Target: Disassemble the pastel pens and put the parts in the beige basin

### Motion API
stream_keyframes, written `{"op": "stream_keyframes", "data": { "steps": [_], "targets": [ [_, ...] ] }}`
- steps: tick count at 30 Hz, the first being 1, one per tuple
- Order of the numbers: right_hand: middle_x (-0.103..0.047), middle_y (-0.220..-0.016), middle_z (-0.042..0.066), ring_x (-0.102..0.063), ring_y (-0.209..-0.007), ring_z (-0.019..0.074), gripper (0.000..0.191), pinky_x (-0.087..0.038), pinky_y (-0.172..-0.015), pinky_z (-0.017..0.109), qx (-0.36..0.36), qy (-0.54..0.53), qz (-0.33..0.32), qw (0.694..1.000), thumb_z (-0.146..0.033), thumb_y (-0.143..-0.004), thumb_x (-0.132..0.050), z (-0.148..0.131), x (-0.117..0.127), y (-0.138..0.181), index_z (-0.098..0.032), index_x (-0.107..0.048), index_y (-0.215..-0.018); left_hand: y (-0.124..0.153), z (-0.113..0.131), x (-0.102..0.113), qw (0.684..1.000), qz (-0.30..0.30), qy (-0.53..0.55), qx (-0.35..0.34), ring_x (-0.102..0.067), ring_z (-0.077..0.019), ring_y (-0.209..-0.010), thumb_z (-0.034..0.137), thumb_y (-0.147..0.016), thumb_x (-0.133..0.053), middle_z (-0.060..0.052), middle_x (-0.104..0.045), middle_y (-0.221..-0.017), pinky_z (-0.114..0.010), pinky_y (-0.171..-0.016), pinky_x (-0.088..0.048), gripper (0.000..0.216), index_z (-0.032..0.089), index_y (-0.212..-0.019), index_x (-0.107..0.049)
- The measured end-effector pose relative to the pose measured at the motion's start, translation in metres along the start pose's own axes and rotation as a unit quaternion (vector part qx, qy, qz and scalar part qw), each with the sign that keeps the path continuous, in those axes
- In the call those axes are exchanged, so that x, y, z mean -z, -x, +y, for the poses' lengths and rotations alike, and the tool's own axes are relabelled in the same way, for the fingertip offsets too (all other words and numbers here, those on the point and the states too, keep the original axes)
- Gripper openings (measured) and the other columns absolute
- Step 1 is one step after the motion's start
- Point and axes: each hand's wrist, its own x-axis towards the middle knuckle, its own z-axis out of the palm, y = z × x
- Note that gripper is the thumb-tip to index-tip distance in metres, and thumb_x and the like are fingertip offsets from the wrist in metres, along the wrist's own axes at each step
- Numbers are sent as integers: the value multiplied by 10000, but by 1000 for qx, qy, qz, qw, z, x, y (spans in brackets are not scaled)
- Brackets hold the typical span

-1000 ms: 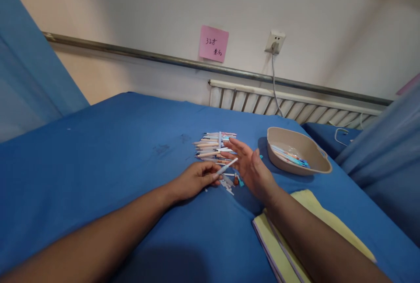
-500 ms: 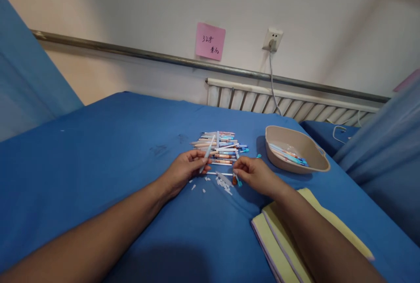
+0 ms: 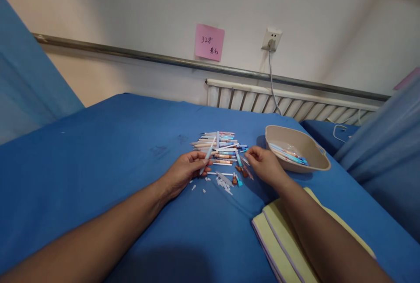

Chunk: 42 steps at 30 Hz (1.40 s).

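Nearest, a folded yellow towel (image 3: 271, 230) lies at five o'clock, beneath the right forearm. Small white bits (image 3: 223, 184) are scattered on the blue sheet (image 3: 183, 239), at about four o'clock from the left hand (image 3: 184, 171). That hand is closed on a pale pen (image 3: 209, 155), its long axis running from seven o'clock to one, white end pointing away from the person. The right hand (image 3: 265, 165) sits well apart, at about three o'clock from the held pen, fingertips drawn together near loose pen parts; whether it pinches anything, I cannot tell. The left hand is the nearer to the held pen. Beyond, at two o'clock from the left hand, the pen pile (image 3: 226, 155) lies mostly nine to three, between the hands. A beige basin (image 3: 319, 155) with more pens stands just past the right hand, toward two o'clock
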Motion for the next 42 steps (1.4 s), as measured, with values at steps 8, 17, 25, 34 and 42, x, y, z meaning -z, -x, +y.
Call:
{"op": "stream_keyframes", "data": {
  "steps": [8,17,25,34,42],
  "targets": [
    [-590,-584,-7,-511,-533,135,183,-313,-508,229,-20,76,32,996,-321,-820,-487,13,7,-8,-203,-594,-731,-1,1,-1,1000,9,-4,10,-584,-96,-600,274,-644,-758,-29,-654,-788,-247,-611,-478,277,147,-847,-618],
    [-638,-653,-1,-555,-555,130,129,-360,-543,228,-15,59,-21,998,-278,-821,-510,8,-7,-6,-205,-615,-833,-2,1,-2,1000,13,-12,4,-593,-107,-618,269,-644,-756,-39,-654,-798,-241,-603,-482,265,144,-829,-612],
    [-654,-886,40,-600,-722,145,235,-403,-649,234,16,111,-26,993,-282,-802,-570,0,-18,-7,-194,-585,-1020,-3,-1,1,1000,-3,-17,7,-584,-90,-621,268,-680,-738,-17,-645,-805,-225,-616,-470,264,144,-859,-588],
    [-665,-937,50,-603,-808,164,249,-399,-690,245,23,144,-39,988,-190,-794,-539,-2,-19,-5,-197,-570,-1041,-5,-2,1,1000,1,-21,17,-588,-91,-607,275,-670,-744,-20,-645,-797,-236,-628,-478,286,135,-864,-587],
    [-626,-724,7,-565,-642,140,166,-404,-618,244,2,-72,28,997,-311,-829,-493,2,-21,-9,-190,-598,-873,-4,-4,2,997,1,-70,-14,-585,-95,-630,320,-671,-731,-16,-651,-806,-225,-620,-460,290,147,-862,-598]
  ]
}}
